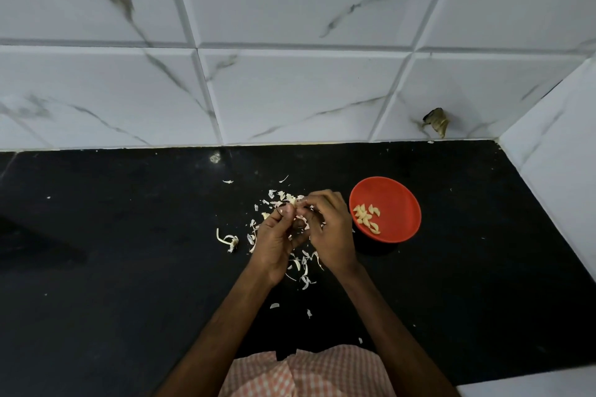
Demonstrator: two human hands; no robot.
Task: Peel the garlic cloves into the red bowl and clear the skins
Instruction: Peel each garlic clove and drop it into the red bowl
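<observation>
Both hands meet over a heap of papery garlic skins [303, 264] on the black counter. My left hand [277, 235] and my right hand [329, 229] pinch a small garlic clove [298, 203] between their fingertips; most of the clove is hidden by the fingers. Just right of my right hand stands the red bowl [396, 200], holding several peeled cloves [366, 217] near its left side. A dried garlic stem with root end [229, 240] lies left of my left hand.
The black counter [129, 267] runs to a marble-tiled wall behind and a side wall at the right. A dark crumpled scrap [437, 122] sits against the back wall. Stray skin flakes [274, 305] lie toward me. A checked cloth [309, 371] shows at the bottom edge.
</observation>
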